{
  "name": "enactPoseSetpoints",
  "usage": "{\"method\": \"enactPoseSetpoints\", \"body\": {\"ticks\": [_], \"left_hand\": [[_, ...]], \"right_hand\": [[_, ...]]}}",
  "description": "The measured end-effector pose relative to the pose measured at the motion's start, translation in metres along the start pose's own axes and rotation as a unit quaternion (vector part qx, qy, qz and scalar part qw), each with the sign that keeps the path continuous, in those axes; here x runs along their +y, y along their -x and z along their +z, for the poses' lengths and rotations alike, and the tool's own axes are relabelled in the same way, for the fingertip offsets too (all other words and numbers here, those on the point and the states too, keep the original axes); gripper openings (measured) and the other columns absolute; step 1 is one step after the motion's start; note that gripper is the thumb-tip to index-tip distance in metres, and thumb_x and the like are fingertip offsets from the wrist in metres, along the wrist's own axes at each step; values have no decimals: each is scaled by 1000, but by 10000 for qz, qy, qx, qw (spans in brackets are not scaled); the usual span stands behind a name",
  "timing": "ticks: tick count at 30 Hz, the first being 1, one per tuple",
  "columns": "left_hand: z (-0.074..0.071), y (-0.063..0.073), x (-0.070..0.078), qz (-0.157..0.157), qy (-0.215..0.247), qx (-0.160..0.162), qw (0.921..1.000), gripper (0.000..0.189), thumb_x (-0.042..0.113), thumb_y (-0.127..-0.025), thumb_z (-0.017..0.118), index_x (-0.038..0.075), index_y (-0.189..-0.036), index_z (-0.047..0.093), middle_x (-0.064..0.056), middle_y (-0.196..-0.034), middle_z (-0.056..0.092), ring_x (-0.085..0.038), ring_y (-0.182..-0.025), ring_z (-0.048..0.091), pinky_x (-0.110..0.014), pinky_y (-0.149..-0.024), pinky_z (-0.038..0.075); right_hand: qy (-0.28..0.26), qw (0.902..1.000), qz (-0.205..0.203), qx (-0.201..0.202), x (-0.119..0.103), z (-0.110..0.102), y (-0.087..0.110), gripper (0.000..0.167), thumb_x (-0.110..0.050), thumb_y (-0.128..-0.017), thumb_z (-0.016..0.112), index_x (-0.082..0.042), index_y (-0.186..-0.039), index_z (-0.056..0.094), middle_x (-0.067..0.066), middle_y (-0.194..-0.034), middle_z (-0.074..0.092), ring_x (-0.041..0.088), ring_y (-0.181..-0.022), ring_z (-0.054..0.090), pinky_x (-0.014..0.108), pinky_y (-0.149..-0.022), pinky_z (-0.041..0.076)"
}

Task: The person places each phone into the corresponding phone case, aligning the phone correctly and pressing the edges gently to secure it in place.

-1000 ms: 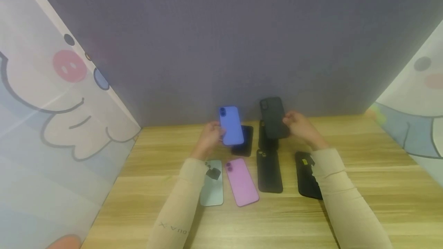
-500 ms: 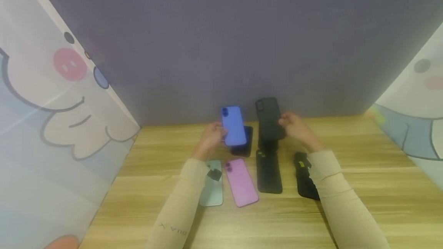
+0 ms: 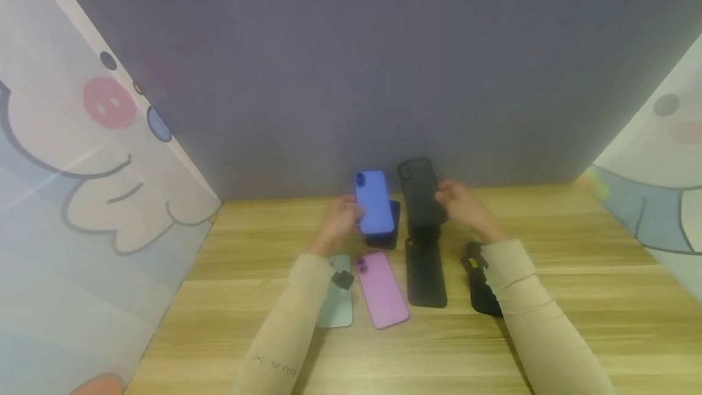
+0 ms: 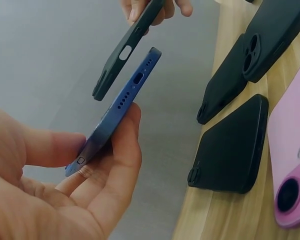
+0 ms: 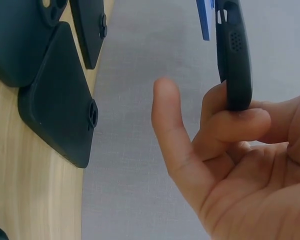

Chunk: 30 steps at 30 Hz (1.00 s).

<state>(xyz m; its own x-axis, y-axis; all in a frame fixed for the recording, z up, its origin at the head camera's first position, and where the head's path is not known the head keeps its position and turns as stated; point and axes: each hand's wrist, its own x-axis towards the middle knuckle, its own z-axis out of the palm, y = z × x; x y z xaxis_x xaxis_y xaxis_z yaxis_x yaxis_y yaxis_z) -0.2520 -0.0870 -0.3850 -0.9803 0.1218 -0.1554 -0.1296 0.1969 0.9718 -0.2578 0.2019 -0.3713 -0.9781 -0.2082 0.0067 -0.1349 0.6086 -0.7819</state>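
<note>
My left hand [image 3: 339, 221] pinches a blue phone [image 3: 375, 203] by its left edge, its camera side facing me. In the left wrist view, the thumb and fingers grip one corner area, and the port end of the phone [image 4: 125, 97] shows. My right hand [image 3: 462, 205] holds a black phone case [image 3: 421, 192] by its right edge, raised over the table's back. Phone and case hang side by side, a narrow gap between them. The left wrist view shows the port cutout of the case [image 4: 127, 47]. Seen from the right wrist, one finger stands out straight, away from the case [image 5: 237, 60].
On the wooden table [image 3: 384, 358] lie a pink phone [image 3: 382, 290], a pale phone [image 3: 336, 308] partly under the left sleeve, and a black case [image 3: 426, 276]. A dark piece [image 3: 396, 224] sits behind the blue phone; another black case [image 3: 484, 297] lies by the right sleeve. A grey panel [image 3: 373, 66] rises behind.
My right hand has moved left with the black case, and my left hand has shifted slightly right with the blue phone. The gap between phone and case has narrowed.
</note>
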Motion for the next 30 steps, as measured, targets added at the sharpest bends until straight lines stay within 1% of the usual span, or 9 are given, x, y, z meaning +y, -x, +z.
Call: {"method": "enactPoseSetpoints", "body": {"ticks": [4,8,10,15,18,24,26,28,30], "left_hand": [[2,1,0,-12,-98,10,10000,58,10,-100,56,-4,-152,35,-15,-110,63,-26,-96,64,-39,-92,59],[4,1,0,34,-152,-4,9999,57,9,-100,56,-5,-152,36,-11,-102,61,-24,-92,62,-39,-89,59],[5,1,0,47,-128,-18,9999,57,8,-100,56,-6,-152,35,-11,-100,60,-24,-90,61,-38,-88,59],[5,0,-1,98,-130,-52,9999,57,8,-99,56,-6,-151,37,-13,-103,61,-25,-92,63,-39,-89,60],[5,0,-2,96,-108,-89,9999,58,7,-99,56,-5,-151,36,-13,-103,61,-26,-92,64,-39,-89,59],[6,0,-5,93,-110,-108,9998,56,9,-99,56,-3,-150,39,-10,-99,59,-25,-91,63,-38,-87,59],[7,0,-5,85,-97,-132,9998,55,10,-99,55,-3,-150,40,-10,-100,59,-25,-93,63,-38,-89,59],[8,0,-5,79,-69,-152,9998,53,10,-99,54,-3,-149,40,-9,-100,59,-25,-93,63,-39,-90,59],[9,-1,-5,55,-35,-162,9998,54,10,-100,54,-3,-150,39,-9,-99,58,-25,-93,62,-40,-92,59]], "right_hand": [[-3,10000,-34,11,-1,2,0,47,-21,-110,39,13,-143,39,37,-135,54,51,-124,54,64,-104,48],[37,10000,-34,-3,-3,6,0,48,-23,-110,39,11,-144,39,36,-136,54,49,-122,57,62,-103,49],[47,10000,-51,-4,-5,8,0,48,-22,-110,40,11,-145,39,36,-135,54,47,-117,59,61,-101,50],[82,9999,-90,-16,-8,12,-1,47,-22,-110,40,11,-144,39,35,-133,55,40,-105,62,58,-96,53],[105,9999,-103,-14,-7,13,-2,47,-22,-110,40,11,-144,39,35,-132,56,38,-101,63,57,-95,53],[112,9999,-120,-9,-7,15,-2,47,-21,-110,40,11,-144,39,35,-133,57,42,-112,61,59,-99,52],[121,9999,-119,-29,-9,16,-2,47,-22,-110,40,11,-144,40,34,-131,58,40,-107,62,57,-96,53],[157,9998,-113,-59,-10,17,-2,46,-22,-110,41,10,-143,41,31,-123,61,35,-96,64,51,-88,56],[154,9998,-102,-82,-11,18,-2,45,-21,-110,41,9,-142,42,28,-116,61,28,-85,62,42,-79,55]]}}
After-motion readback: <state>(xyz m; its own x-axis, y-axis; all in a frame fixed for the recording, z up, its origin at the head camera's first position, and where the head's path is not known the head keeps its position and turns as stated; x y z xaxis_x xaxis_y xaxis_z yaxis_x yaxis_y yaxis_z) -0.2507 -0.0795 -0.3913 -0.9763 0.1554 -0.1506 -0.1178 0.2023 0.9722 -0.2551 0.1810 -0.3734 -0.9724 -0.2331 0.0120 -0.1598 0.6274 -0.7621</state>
